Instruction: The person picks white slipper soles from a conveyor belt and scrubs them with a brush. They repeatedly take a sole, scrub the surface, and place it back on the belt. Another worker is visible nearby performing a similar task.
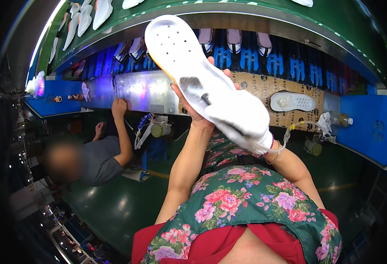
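My left hand [197, 115] is clamped on a white sole [171, 42]. My right hand [245, 116], covered in white, overlaps it; grip, cannot tell.

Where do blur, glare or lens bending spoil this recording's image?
Head view: the white-covered right hand is smeared, probably by motion; glare and violet light streak the metal bench; the upper shelf bows along the rim, corners dark; the held sole is bright, its holes still legible.
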{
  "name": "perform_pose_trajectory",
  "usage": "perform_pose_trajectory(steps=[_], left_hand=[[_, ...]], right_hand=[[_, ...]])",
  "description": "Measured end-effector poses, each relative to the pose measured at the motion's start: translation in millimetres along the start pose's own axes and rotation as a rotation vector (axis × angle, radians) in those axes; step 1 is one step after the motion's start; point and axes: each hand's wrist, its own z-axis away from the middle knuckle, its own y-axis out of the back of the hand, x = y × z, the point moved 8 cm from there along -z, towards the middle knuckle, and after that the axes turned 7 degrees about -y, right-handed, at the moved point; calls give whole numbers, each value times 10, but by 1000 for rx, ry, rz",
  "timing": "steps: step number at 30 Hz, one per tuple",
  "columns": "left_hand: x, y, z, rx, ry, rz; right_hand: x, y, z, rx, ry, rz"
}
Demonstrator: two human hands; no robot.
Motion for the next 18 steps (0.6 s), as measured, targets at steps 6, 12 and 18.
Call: perform_pose_trajectory(steps=[6, 12, 18], left_hand=[[65, -32, -79, -2, -37, -46], [122, -72, -112, -120, -27, 100], [84, -67, -39, -187, 228, 89]], right_hand=[[315, -1, 144, -39, -282, -356], [-39, -48, 88, -130, 34, -132], [161, 68, 57, -160, -24, -107]])
